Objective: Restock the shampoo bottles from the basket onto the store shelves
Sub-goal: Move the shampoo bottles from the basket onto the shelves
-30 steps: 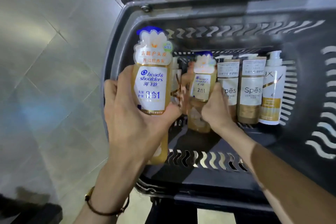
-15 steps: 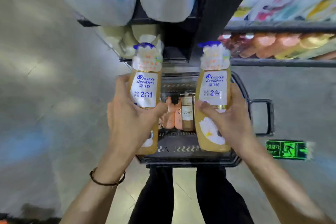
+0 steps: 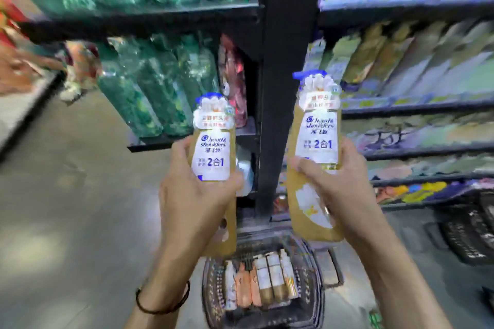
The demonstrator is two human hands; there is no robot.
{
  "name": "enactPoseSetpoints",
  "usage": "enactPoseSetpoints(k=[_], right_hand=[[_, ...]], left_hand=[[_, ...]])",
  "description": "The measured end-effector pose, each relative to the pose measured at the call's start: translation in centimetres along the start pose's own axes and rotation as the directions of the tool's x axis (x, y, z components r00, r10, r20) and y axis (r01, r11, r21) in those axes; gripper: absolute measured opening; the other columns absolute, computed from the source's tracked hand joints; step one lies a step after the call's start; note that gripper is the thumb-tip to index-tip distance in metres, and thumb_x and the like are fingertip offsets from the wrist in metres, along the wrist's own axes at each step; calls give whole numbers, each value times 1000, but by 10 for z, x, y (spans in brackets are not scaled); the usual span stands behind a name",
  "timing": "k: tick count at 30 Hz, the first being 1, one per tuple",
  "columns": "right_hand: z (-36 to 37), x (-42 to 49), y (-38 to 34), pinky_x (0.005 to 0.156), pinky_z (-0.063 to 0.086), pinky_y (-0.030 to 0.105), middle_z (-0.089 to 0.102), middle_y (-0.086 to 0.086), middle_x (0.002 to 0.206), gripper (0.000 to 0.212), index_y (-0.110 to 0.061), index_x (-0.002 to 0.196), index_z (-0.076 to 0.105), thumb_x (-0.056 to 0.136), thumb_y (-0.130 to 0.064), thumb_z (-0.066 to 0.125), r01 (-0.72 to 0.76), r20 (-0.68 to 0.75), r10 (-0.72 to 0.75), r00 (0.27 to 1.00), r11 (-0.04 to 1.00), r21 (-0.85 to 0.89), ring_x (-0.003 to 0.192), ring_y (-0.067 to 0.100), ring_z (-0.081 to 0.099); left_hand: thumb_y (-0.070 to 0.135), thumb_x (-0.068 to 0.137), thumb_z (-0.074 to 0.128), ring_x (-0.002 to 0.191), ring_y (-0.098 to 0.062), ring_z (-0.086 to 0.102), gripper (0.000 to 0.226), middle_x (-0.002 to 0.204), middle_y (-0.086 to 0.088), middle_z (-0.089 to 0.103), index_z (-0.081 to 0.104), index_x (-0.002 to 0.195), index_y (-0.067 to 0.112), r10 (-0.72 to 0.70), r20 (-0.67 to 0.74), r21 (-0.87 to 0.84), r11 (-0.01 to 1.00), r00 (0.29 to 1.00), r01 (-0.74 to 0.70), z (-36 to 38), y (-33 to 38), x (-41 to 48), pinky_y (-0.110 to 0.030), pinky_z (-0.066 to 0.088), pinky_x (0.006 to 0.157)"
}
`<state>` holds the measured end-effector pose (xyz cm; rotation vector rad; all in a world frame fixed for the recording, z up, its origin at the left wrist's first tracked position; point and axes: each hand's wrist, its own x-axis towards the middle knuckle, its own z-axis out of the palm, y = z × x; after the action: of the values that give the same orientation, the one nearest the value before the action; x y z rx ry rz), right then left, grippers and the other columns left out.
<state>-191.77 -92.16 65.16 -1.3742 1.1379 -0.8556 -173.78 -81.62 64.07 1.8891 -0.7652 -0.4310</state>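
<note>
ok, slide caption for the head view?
Each hand, left and right, holds a shampoo bottle upright above the basket.

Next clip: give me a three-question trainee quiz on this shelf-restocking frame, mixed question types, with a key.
1. True or false: each of the hands, left hand and right hand, holds an amber shampoo bottle upright.
2. Multiple choice: where is the basket? A) on a shelf B) on the floor below the hands C) hanging from the right forearm
3. Fill in: the large blue print on the right bottle label reads "2合__".

Key
1. True: the left bottle and the right bottle are both gripped around the middle, caps up.
2. B; more bottles lie in it.
3. 1
</note>
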Motion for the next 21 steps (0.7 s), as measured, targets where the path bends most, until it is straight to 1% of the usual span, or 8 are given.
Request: enactPoseSetpoints(k=[2, 4, 6, 11, 13, 16, 19, 21], right_hand=[[-7, -9, -38, 74, 62, 48, 77, 1, 91, 37, -22, 105, 61, 77, -23, 86, 66, -22, -66, 998, 998, 22, 78, 21, 74], [-12, -20, -72, 67, 60, 36, 78, -1, 88, 30, -22, 103, 65, 79, -18, 83, 129, -31, -127, 991, 991, 45, 73, 16, 74], [-17, -31, -100, 60, 55, 28, 78, -2, 84, 29, -18, 103, 67, 79, -16, 82, 193, -50, -190, 981, 979, 72, 67, 13, 72], [-30, -49, -147, 60, 55, 28, 78, 0, 85, 29, -16, 104, 67, 79, -14, 82, 303, -98, -294, 951, 947, 105, 67, 14, 72], [-37, -50, -156, 64, 57, 34, 78, 1, 88, 31, -17, 104, 67, 78, -15, 83, 336, -126, -323, 938, 936, 103, 71, 17, 73], [-52, -47, -167, 67, 58, 38, 78, 2, 89, 33, -20, 104, 67, 77, -18, 86, 368, -137, -354, 925, 925, 93, 75, 21, 74], [-69, -33, -177, 64, 56, 36, 78, 1, 89, 32, -21, 105, 66, 79, -17, 83, 380, -141, -364, 921, 918, 113, 75, 21, 75], [-83, -17, -183, 59, 55, 31, 78, 2, 90, 32, -21, 105, 66, 78, -16, 82, 396, -143, -377, 915, 909, 132, 72, 21, 75]], left_hand=[[28, 68, 89, 63, -1, 67, 61, 86, 32, 68, 51, 114, 43, 77, -18, -51, 996, 997, -78, -16, 38, 1, -29, 57, 58], [25, 70, 89, 49, -9, 63, 59, 81, 26, 68, 52, 113, 40, 130, -21, -94, 987, 991, -131, -30, 69, 1, -30, 53, 40], [27, 70, 90, 43, -12, 58, 59, 77, 18, 68, 52, 113, 38, 188, -25, -118, 975, 982, -190, -43, 96, 0, -32, 50, 34], [33, 65, 92, 67, -2, 63, 59, 73, 16, 67, 54, 110, 38, 327, -72, -97, 938, 942, -333, -65, 140, 4, -12, 44, 48], [37, 64, 91, 76, -1, 63, 59, 79, 24, 66, 52, 109, 41, 342, -87, -101, 931, 936, -349, -67, 154, 6, -14, 45, 52], [41, 62, 91, 90, -11, 64, 64, 80, 22, 66, 51, 112, 43, 362, -116, -128, 918, 925, -375, -60, 171, 9, -33, 54, 69], [37, 65, 92, 82, 4, 61, 69, 82, 38, 62, 49, 119, 40, 388, -121, -164, 900, 914, -404, -48, 188, 11, -24, 47, 62], [36, 64, 93, 81, 6, 61, 71, 84, 44, 59, 50, 120, 39, 393, -129, -168, 896, 911, -410, -36, 198, 15, -26, 47, 64]])
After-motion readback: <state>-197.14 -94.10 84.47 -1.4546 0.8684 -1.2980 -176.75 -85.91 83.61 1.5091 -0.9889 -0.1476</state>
